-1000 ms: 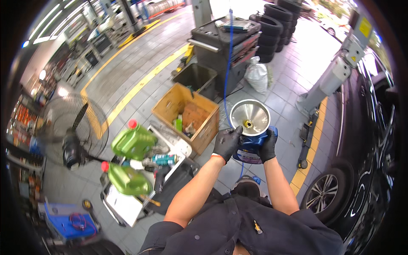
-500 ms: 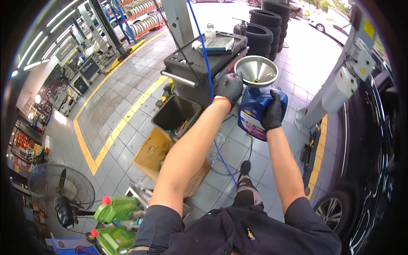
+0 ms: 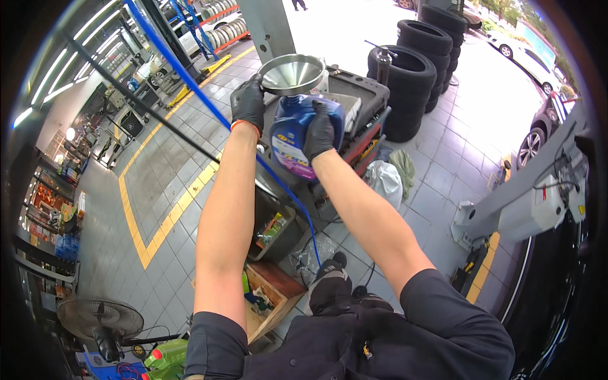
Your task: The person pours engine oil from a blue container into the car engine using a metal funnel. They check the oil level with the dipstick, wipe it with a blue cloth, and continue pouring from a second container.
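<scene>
Wearing a black glove, my left hand (image 3: 247, 101) is closed on the rim of a metal funnel (image 3: 292, 71) at its left side. The wide mouth of the funnel faces up, and its lower end meets the top of a blue motor oil jug (image 3: 288, 140). Whether the spout sits inside the neck is hidden. My right hand (image 3: 320, 133), also in a black glove, wraps the jug's handle on the right. Both things are held up in front of a dark tool cart (image 3: 372, 90), with the jug tilted slightly.
Stacked tyres (image 3: 405, 79) stand beyond the cart. A blue hose (image 3: 190, 79) crosses in front of my left forearm. Below are a dark bin (image 3: 290, 235) and an open box (image 3: 297, 285). To the right is a lift post (image 3: 487, 212); a fan (image 3: 100, 320) stands lower left.
The funnel and jug have moved left and slightly up in view, now overlapping the tool cart. My view has turned to the right. Both hands keep their holds.
</scene>
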`<state>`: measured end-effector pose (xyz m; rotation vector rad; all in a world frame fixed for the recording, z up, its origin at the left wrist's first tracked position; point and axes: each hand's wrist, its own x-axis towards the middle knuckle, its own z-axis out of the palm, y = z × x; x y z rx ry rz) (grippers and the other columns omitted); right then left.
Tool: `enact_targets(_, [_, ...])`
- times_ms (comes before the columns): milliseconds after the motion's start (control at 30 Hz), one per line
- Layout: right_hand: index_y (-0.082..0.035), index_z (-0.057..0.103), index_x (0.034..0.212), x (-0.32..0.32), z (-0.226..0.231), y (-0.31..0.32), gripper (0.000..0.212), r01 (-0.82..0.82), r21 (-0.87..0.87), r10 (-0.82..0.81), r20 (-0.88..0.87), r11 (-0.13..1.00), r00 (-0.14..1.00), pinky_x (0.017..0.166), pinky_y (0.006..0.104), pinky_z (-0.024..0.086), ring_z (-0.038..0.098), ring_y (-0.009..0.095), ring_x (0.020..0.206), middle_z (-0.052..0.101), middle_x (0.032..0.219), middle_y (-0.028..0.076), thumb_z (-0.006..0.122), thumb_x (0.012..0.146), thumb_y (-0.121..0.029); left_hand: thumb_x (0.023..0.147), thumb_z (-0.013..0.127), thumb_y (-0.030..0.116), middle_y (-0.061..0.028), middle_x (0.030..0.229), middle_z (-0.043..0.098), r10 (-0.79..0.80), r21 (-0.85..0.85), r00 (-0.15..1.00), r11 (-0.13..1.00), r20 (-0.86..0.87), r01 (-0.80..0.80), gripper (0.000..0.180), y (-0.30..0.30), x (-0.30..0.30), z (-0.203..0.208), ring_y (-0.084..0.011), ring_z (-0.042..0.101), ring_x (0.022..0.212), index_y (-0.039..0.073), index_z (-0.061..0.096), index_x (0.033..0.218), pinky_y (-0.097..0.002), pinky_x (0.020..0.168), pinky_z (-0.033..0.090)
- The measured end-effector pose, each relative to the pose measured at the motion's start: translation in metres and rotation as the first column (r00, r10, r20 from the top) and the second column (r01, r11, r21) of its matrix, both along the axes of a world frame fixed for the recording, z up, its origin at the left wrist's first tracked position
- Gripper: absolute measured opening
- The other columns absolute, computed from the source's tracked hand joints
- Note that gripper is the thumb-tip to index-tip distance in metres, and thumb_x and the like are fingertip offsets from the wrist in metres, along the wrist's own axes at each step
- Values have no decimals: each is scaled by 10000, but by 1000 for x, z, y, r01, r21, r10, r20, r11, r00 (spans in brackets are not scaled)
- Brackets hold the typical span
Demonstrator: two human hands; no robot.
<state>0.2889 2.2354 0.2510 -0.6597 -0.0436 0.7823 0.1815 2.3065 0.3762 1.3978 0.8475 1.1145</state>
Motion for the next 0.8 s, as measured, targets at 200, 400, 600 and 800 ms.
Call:
enact_targets(200, [-46, 666, 1219, 9, -31, 153, 504, -74, -114, 63, -95, 991, 993, 939, 385, 539, 674, 247, 1002, 705, 1147, 107, 652, 922, -452, 1021, 491, 221, -216, 965, 742, 426, 722, 776, 690, -464, 53, 334, 149, 25, -36, -356, 696, 921, -22, 719, 999, -422, 845, 515])
enact_targets(400, [-12, 750, 1061, 12, -36, 260, 519, 244, -320, -150, 292, 916, 945, 855, 385, 519, 697, 266, 919, 755, 1047, 123, 656, 959, -511, 1017, 464, 239, -241, 1014, 732, 283, 414, 799, 909, -530, -47, 368, 273, 51, -64, -351, 691, 918, -11, 732, 981, -423, 837, 505])
enact_targets(600, [-25, 750, 958, 12, -56, 307, 531, 412, -403, 6, 721, 818, 693, 763, 452, 524, 710, 390, 834, 749, 947, 203, 554, 1027, -514, 983, 546, 281, -144, 804, 690, 184, 59, 940, 983, -287, -175, 367, 334, 58, -74, -243, 603, 646, -37, 701, 887, -412, 624, 474])
enact_targets(800, [-47, 706, 1068, 14, -63, 305, 433, 373, -469, 158, 766, 800, 623, 725, 524, 490, 662, 431, 718, 729, 900, 205, 538, 1044, -446, 953, 612, 312, -48, 728, 617, 174, -230, 967, 949, -188, -216, 278, 341, 38, -80, -165, 486, 522, 50, 669, 879, -337, 481, 394])
